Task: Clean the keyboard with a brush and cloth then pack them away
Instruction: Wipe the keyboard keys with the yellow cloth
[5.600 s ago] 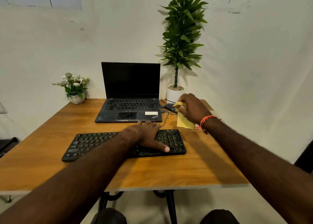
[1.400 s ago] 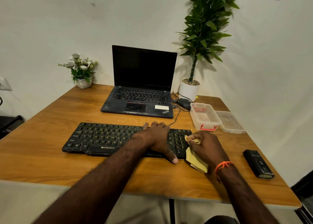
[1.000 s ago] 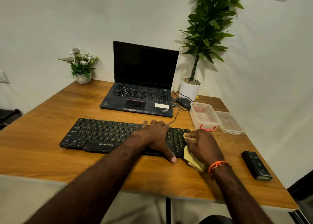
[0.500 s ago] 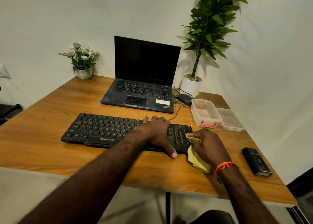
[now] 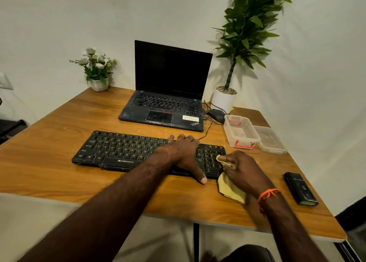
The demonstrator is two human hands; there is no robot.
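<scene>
Nearest, a yellow cloth (image 5: 230, 190) is gripped in the right hand (image 5: 244, 172), its fingers curled round a bunched fold that is pressed onto the right end of the black keyboard (image 5: 126, 150); the rest of the cloth trails onto the wooden table (image 5: 49, 143). The keyboard is steadied by the left hand (image 5: 183, 153), laid flat with fingers spread over the keys and the thumb at the front edge. A black case (image 5: 300, 188) is seen to the right. Farther back, a clear container (image 5: 240, 131) and its lid (image 5: 270, 139) are set side by side, behind them a mouse (image 5: 216, 115), an open laptop (image 5: 168, 87), a tall plant (image 5: 247, 34) and a small flowerpot (image 5: 97, 69).
</scene>
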